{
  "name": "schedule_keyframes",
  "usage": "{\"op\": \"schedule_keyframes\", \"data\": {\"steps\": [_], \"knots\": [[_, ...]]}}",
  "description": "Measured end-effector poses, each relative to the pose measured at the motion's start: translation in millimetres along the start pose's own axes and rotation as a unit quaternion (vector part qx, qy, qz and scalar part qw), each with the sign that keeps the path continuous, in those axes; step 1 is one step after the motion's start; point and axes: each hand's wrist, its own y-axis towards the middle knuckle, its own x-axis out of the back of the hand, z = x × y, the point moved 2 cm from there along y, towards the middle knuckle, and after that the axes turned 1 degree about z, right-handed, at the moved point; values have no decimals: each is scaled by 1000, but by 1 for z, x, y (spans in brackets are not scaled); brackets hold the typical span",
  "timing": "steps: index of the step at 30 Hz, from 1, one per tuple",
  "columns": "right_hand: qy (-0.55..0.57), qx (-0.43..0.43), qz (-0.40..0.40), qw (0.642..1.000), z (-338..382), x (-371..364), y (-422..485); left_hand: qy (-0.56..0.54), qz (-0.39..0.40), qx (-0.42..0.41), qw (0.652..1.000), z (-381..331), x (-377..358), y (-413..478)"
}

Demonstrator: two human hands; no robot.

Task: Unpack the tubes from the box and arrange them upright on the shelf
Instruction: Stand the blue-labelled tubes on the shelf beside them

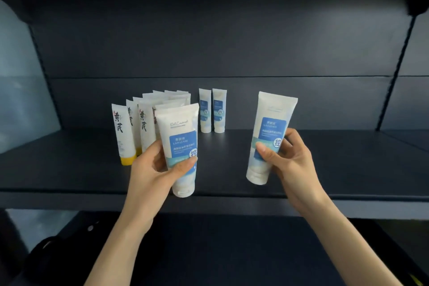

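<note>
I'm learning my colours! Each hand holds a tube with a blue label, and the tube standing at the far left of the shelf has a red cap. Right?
Nearly. In the head view the far-left tube has a yellow cap, not a red one. The rest is right: the left hand holds one blue-label tube and the right hand holds a second blue-label tube.

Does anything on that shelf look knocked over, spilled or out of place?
Nothing stands out. The yellow-capped tubes and two blue-label tubes stand upright on the shelf. The left hand holds a third tube and the right hand a fourth tube, both tilted slightly.
</note>
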Motion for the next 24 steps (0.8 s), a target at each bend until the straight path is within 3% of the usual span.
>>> {"op": "schedule_keyframes", "data": {"steps": [9, 13, 19, 24], "knots": [[-110, 22, 5, 994, -20, 19, 128, 42, -36, 8, 998, 9, -22, 41], [-181, -35, -36, 982, -67, 17, 179, 54, -36, -3, 998, 9, -18, 60], [-333, -88, -123, 931, -130, 9, 221, 67, -51, -12, 996, 9, 0, 83], [-341, -89, -142, 925, -155, -1, 243, 77, -39, -11, 996, 13, 14, 92]]}}
